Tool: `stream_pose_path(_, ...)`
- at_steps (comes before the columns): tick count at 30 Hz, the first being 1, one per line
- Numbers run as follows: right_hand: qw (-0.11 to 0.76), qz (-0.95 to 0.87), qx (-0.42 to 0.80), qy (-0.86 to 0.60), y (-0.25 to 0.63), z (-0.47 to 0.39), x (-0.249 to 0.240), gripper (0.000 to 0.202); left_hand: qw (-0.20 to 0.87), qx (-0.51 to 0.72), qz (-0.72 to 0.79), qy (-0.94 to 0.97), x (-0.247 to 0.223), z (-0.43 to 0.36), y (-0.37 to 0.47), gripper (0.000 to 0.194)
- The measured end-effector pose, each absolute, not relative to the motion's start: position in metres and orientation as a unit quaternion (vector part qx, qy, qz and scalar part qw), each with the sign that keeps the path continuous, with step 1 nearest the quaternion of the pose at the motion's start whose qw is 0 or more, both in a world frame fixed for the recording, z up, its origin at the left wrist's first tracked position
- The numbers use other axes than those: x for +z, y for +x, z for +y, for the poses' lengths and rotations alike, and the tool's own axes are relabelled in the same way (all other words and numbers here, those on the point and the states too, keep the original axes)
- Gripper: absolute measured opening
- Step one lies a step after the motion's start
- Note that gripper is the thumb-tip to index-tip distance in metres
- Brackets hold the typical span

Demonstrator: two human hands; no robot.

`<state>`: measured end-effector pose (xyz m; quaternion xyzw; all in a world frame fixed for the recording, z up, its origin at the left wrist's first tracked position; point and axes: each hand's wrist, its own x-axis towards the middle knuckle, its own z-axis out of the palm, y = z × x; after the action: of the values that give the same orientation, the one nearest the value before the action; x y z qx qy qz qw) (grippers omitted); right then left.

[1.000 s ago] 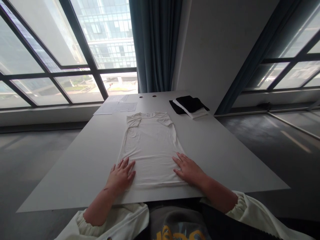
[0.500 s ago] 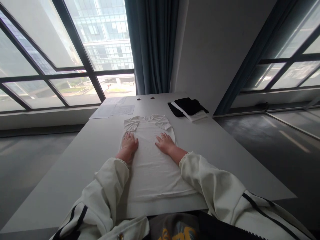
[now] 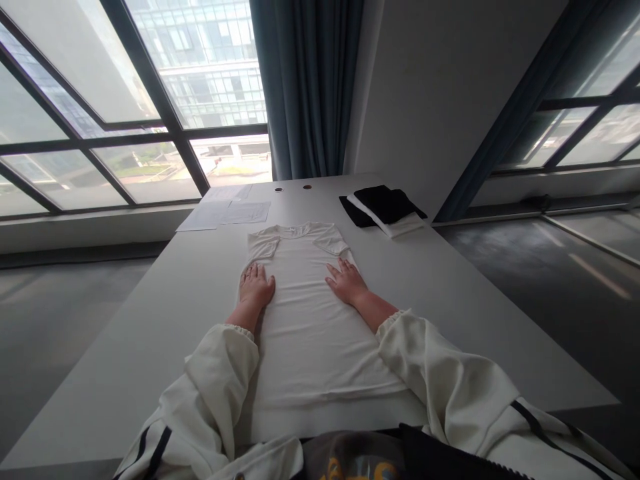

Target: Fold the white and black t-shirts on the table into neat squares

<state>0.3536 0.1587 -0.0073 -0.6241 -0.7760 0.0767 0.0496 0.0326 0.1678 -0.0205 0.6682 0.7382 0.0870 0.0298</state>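
A white short-sleeved shirt (image 3: 300,320) lies spread on the white table, its neckline away from me and its sleeves turned in over the body. My left hand (image 3: 257,285) rests flat on the shirt's left side, just below the left sleeve, fingers stretched out. On the right side, below the other sleeve, my right hand (image 3: 347,281) lies palm down with its fingers spread. Neither hand grips the fabric. Light wrinkles run across the shirt between and below the hands.
Folded black and white garments (image 3: 385,207) lie at the back right of the white table (image 3: 165,340). Sheets of paper (image 3: 225,210) are at the back left. Two round holes sit near the far edge, with a blue curtain (image 3: 307,87) and windows beyond.
My right hand has slid a little to the right across the shirt, toward its side edge. My left hand stays at about the same place on the fabric. The view has shifted slightly.
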Motion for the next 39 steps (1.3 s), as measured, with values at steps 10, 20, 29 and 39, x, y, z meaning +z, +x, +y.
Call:
stream_pose_path(10, 0.07, -0.85, 0.109, -0.51, 0.395, 0.158, -0.008, 0.061, 0.046, 0.081, 0.74, 0.666, -0.017, 0.166, 0.034, 0.074)
stream_pose_path(20, 0.256, -0.83, 0.127, -0.479, 0.438, 0.193, -0.019, 0.06, 0.049, 0.084, 0.753, 0.651, -0.006, 0.172, 0.032, 0.071)
stream_pose_path(29, 0.201, -0.835, 0.015, -0.513, 0.38, 0.314, 0.007, 0.05, 0.007, 0.025, 0.67, 0.742, 0.042, 0.284, 0.052, 0.048)
stream_pose_path(39, -0.022, -0.868, 0.082, -0.489, 0.362, 0.407, 0.007, 0.069, 0.017, 0.021, 0.685, 0.728, 0.018, 0.375, 0.05, 0.052)
